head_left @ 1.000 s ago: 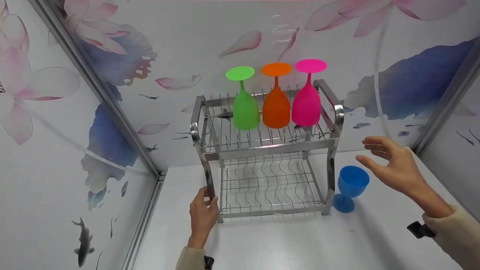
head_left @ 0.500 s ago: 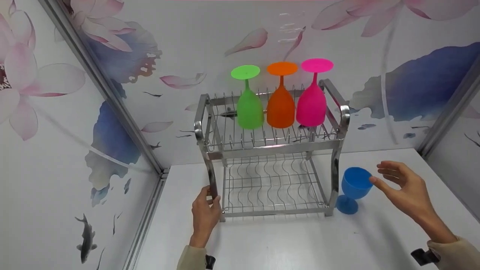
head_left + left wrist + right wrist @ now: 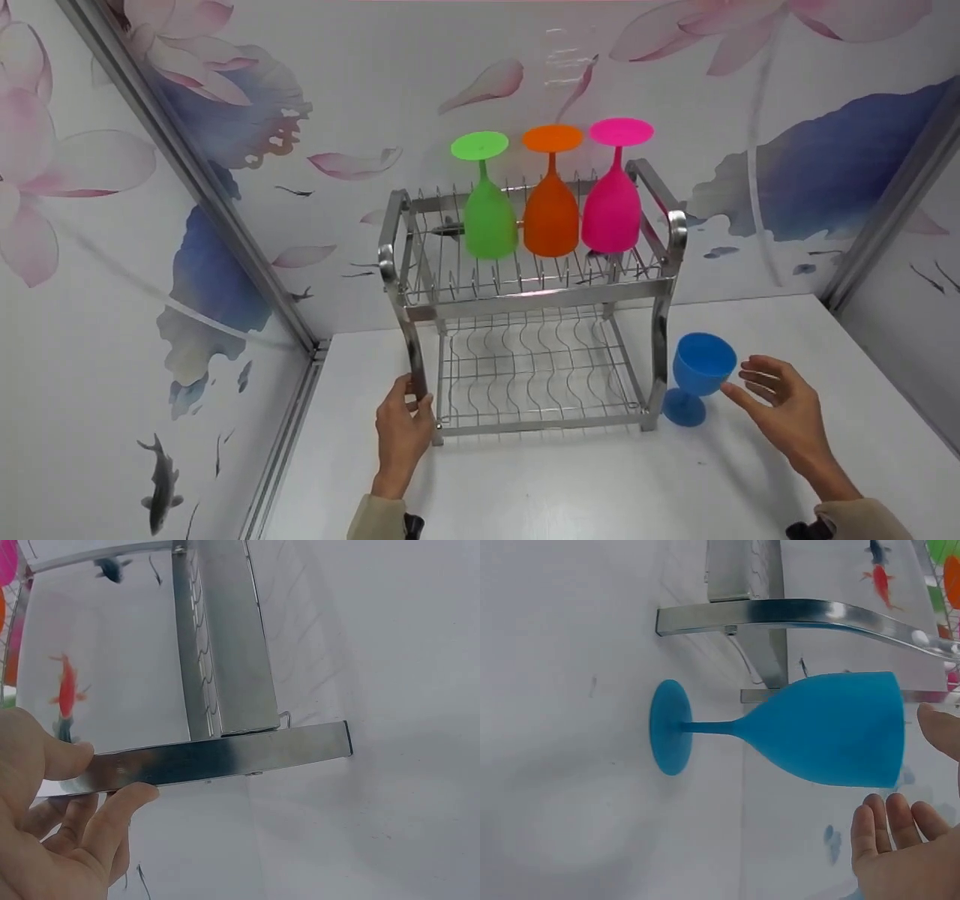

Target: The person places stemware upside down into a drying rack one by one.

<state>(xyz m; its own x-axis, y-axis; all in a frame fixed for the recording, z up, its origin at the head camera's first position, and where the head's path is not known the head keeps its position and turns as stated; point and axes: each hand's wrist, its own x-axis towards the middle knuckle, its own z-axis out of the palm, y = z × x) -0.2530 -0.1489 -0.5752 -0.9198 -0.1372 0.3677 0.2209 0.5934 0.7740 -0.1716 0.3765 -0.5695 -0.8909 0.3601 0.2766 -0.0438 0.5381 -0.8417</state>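
Observation:
A two-tier metal dish rack (image 3: 540, 300) stands on the white table. My left hand (image 3: 403, 439) grips its left front leg (image 3: 225, 761), thumb on one side and fingers on the other. A blue goblet (image 3: 703, 365) stands upright just right of the rack. Close to the goblet's right side is my right hand (image 3: 784, 412), fingers parted from the thumb. In the right wrist view a gap shows between those fingertips (image 3: 864, 821) and the blue bowl. A green goblet (image 3: 491, 225), an orange goblet (image 3: 552, 221) and a pink goblet (image 3: 612, 217) stand upside down on the upper tier.
The lower tier (image 3: 532, 375) has wavy wires. White panels printed with lotus flowers and fish form the back wall (image 3: 352, 90) and the sides. A metal corner post (image 3: 187, 172) runs down the left. The white table (image 3: 562, 487) extends in front of the rack.
My right hand has come down from above right to beside the blue goblet's bowl. My left hand stays on the rack's leg, and the goblets keep their places.

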